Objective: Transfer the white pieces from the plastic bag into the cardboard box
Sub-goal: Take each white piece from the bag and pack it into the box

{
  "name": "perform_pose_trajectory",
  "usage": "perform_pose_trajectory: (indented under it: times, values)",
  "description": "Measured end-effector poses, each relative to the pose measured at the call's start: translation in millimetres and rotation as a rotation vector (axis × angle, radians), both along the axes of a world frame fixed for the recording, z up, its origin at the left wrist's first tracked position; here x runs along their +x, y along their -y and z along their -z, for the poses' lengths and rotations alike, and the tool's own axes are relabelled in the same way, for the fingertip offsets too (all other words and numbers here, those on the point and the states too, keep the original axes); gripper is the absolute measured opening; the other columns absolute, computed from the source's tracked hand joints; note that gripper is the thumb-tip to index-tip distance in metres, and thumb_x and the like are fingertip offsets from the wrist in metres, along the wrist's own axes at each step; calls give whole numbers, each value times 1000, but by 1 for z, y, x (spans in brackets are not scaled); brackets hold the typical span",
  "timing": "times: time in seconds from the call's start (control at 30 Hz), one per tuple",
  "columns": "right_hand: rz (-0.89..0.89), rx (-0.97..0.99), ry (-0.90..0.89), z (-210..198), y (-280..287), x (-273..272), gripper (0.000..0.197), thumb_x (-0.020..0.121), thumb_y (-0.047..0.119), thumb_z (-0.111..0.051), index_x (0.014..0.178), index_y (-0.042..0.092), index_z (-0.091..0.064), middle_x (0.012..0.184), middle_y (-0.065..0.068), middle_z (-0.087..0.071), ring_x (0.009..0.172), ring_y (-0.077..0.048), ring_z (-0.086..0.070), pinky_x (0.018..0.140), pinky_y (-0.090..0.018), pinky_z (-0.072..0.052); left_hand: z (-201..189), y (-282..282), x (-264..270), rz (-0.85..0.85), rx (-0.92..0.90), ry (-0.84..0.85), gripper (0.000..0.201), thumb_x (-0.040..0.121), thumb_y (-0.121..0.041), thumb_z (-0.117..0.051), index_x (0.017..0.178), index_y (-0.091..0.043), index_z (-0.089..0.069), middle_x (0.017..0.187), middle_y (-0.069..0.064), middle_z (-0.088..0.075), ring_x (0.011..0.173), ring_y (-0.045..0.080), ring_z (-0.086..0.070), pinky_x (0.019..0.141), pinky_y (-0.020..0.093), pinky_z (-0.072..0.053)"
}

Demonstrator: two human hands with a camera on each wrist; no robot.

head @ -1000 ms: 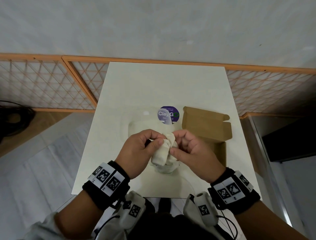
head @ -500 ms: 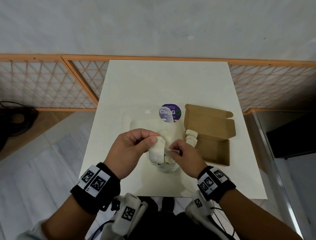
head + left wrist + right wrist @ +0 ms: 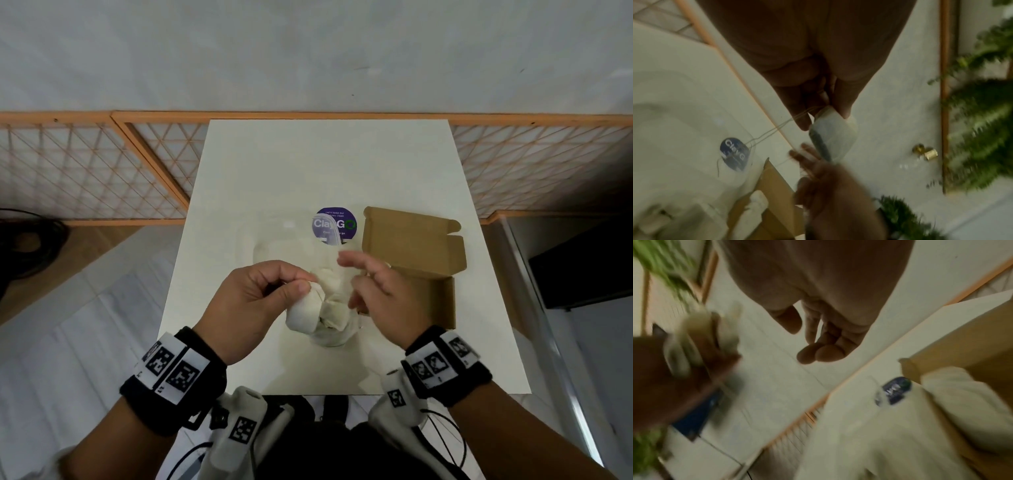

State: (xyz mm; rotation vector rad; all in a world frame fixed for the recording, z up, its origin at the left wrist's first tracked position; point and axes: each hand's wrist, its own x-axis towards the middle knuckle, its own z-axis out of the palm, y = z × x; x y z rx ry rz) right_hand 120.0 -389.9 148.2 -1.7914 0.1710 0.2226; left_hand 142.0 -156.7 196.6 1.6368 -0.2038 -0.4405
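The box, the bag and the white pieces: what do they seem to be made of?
Box: brown corrugated cardboard, matte, with folded flaps. Bag: thin clear plastic, glossy; the table shows through it. White pieces: probably soft cloth or foam, off-white and matte; they crease in the left hand.

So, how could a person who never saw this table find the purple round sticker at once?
On the cream rectangular table, find the open brown cardboard box near its right edge. Just left of the box lid is the purple round sticker under clear plastic. It alone is dark and bears white letters; everything nearby is cream or brown.
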Motion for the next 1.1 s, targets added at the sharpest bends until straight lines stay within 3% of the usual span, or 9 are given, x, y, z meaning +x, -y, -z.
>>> perform_pose_trajectory:
  times: [0.1,0.27,0.37,0.5,0.63,0.7,0.87,1.0,1.1]
  values:
    - [-140,224,13,-41,-1,8,41,106,24,-44,143,23,-60,130,5,-71,81,-21,-68,79,-35,-56,-2,0,0,61,110,45,12,99,-12,-68,98,-17,-79,98,3,-80,96,23,-74,89,36,-58]
    - [-332,94,31,-50,-2,13,21,107,19,-58,122,12,-70,100,-9,-74,83,-13,-69,76,-25,-58,-4,5,3,70,170,103,13,97,-23,-65,97,-24,-78,98,-1,-80,95,20,-74,89,39,-58]
    - [-317,31,103,-47,5,13,10,104,17,-63,99,12,-69,75,10,-65,69,-5,-59,64,-21,-51,-6,3,5,52,204,124,14,101,-11,-65,98,-18,-77,98,-4,-80,94,16,-73,88,36,-57]
    - [-287,47,135,-48,7,13,9,103,14,-65,95,9,-68,76,10,-62,69,-10,-58,67,-31,-55,-6,5,6,52,247,170,11,99,-22,-66,95,-26,-76,97,-5,-78,89,16,-71,84,35,-57]
    - [-285,-11,191,-52,9,14,9,103,16,-65,95,12,-68,72,-2,-58,66,-11,-50,62,-33,-47,-8,10,6,118,267,286,15,100,-14,-67,94,-25,-74,129,-4,-64,121,5,-61,88,23,-53]
    - [-343,-81,201,-56,11,13,8,103,16,-64,96,15,-67,75,-11,-59,66,-13,-49,61,-37,-44,-13,15,7,135,260,314,15,100,-13,-66,95,-25,-73,133,-4,-61,123,-1,-59,86,17,-51]
    - [-387,-104,225,-68,18,14,9,104,12,-61,99,11,-68,76,-7,-62,66,-11,-50,61,-34,-45,-19,28,12,102,232,248,16,102,-17,-64,97,-30,-71,100,-14,-76,78,9,-67,74,18,-53]
    - [-348,-70,219,-75,25,14,13,105,13,-58,101,14,-70,71,14,-60,65,-7,-53,62,-29,-47,-20,35,12,22,188,278,15,100,-15,-67,99,-29,-72,91,-10,-74,82,12,-67,76,21,-53]
    - [-339,-110,239,-82,31,15,15,104,15,-56,104,17,-71,77,13,-63,71,-7,-58,70,-37,-54,-17,38,14,-23,95,243,17,99,-13,-68,113,-23,-70,88,-3,-70,85,16,-67,81,24,-54]
